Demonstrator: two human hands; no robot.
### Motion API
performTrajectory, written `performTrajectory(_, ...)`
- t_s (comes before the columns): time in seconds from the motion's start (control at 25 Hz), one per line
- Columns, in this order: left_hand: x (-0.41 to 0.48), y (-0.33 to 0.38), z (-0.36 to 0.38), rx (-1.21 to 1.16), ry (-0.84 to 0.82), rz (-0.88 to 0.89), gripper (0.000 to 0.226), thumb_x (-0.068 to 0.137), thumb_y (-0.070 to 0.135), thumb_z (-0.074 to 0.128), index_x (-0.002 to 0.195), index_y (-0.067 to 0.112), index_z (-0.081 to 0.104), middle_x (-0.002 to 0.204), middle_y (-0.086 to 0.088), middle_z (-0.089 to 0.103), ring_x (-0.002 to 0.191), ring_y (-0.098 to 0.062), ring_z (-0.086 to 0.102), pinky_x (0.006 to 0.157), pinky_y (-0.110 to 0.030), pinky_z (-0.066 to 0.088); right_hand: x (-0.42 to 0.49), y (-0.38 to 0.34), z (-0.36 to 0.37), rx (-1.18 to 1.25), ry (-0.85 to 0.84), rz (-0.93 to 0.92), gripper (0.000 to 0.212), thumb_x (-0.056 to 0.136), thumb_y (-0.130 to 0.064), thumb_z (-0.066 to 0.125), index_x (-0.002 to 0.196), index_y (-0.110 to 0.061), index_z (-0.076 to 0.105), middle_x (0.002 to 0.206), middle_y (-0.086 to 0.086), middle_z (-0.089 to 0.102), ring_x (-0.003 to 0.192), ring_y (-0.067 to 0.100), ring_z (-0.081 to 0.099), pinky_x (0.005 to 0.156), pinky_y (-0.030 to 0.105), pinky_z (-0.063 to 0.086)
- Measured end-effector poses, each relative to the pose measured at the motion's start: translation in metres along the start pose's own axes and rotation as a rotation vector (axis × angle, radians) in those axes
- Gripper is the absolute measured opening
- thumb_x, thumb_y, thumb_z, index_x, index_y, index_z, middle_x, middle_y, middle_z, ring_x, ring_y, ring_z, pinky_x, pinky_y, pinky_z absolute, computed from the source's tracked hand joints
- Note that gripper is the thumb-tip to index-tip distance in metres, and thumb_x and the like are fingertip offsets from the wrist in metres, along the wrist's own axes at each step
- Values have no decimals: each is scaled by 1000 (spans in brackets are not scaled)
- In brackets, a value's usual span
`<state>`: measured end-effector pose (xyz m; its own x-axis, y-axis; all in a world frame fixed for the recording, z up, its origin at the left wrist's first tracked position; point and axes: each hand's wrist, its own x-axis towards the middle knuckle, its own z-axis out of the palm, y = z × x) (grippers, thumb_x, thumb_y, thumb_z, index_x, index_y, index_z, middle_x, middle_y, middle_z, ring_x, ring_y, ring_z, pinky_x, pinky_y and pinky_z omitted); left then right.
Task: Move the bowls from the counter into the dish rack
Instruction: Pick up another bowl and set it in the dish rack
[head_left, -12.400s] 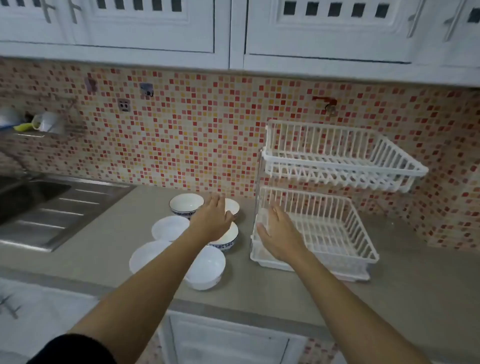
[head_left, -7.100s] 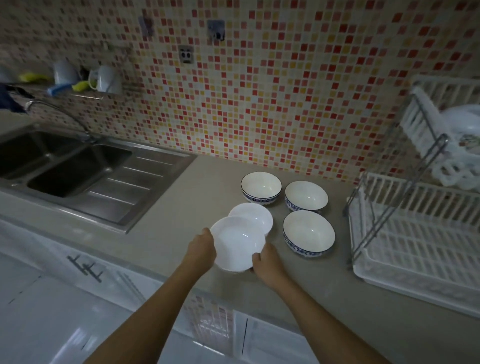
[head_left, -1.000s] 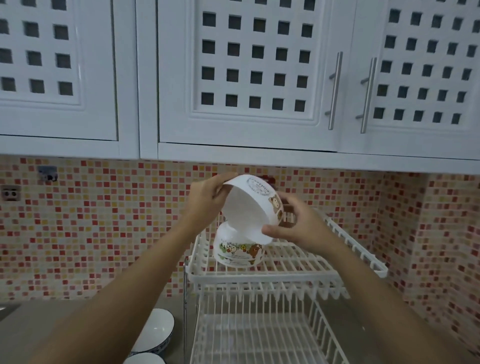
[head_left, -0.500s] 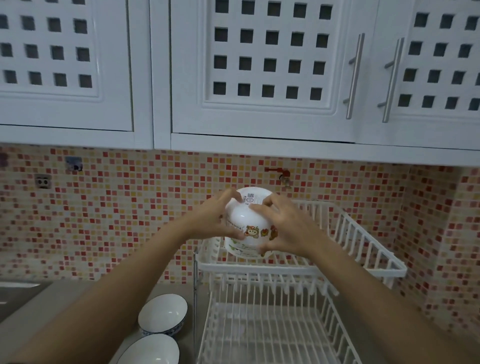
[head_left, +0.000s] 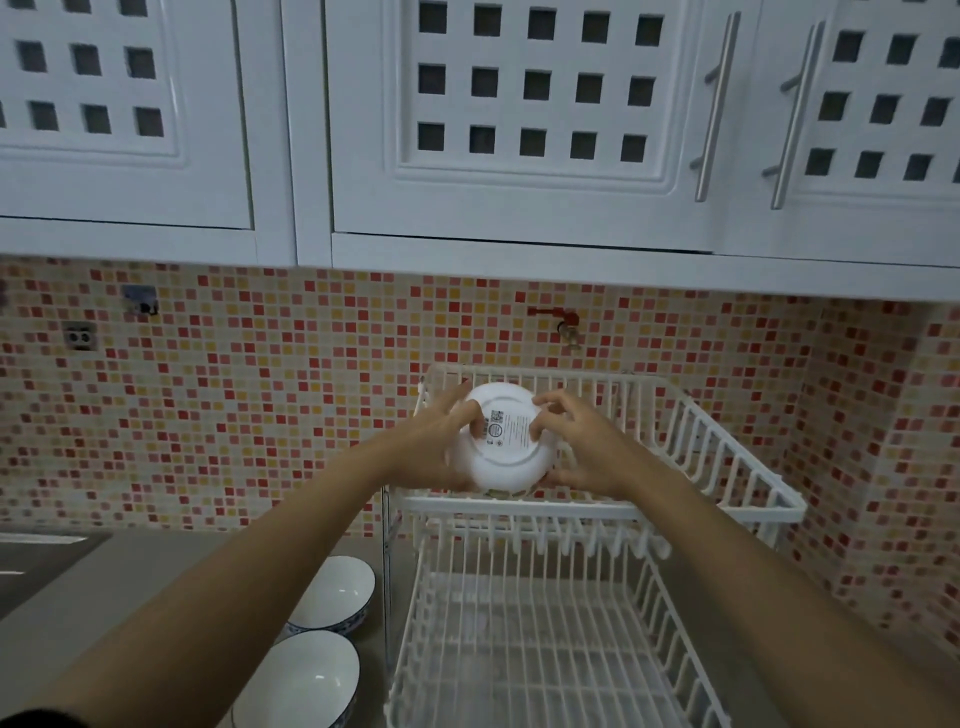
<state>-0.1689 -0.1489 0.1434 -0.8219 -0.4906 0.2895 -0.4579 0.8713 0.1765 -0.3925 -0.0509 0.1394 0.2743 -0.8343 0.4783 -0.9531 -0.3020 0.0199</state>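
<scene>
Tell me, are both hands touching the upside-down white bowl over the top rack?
Touching. The head view shows left hand fingers and right hand fingers pressed against the upturned white bowl from either side.

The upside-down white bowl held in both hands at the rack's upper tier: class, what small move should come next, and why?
Probably let go and draw both hands back: the white bowl sits base-up in the top tier, left hand and right hand around it, while blue-rimmed bowls wait on the counter.

near bowl (head_left: 298, 686): cut by bottom edge | label (head_left: 506, 428): print unreadable
</scene>
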Motion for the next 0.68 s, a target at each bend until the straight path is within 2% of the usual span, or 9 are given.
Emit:
performTrajectory(0.16,0,-1,0,8,-5,21,60,69,41,77,112,22,41,146,-4,25,127,-25,36,102,-45,43,-1,3,2,62,24,1,48,69,-30,81,109,-14,60,135,13,44,123,27,44,99,35,39)
performTrajectory(0.36,0,3,-3,2,-29,29,64,71,40,76,118,21,35,132,1,35,112,-22,45,91,-40,48,-1,7,2,144,-20,50,53,68,-33,82,112,-21,56,140,2,39,130,21,39,106,42,41)
performTrajectory(0.52,-4,2,-8,-22,-55,-5,66,74,37,74,121,21,31,128,1,35,104,-22,46,86,-38,48,-5,5,-5,153,-86,119,64,69,-26,76,125,-30,47,144,-7,30,132,15,36,102,43,45)
performTrajectory(0.6,-11,4,-16,-66,-49,-16,70,77,36,72,128,22,26,132,-1,37,113,-25,47,94,-41,47,-5,-4,-13,186,-76,153,68,73,-28,73,133,-29,41,147,-7,29,133,14,35,104,43,42)
performTrajectory(0.68,-24,6,-28,-100,8,-38,72,85,33,64,140,21,19,147,-5,33,130,-26,39,106,-41,37,1,-27,-21,221,19,166,62,81,-34,63,137,-24,39,147,-3,33,133,14,35,108,45,37)
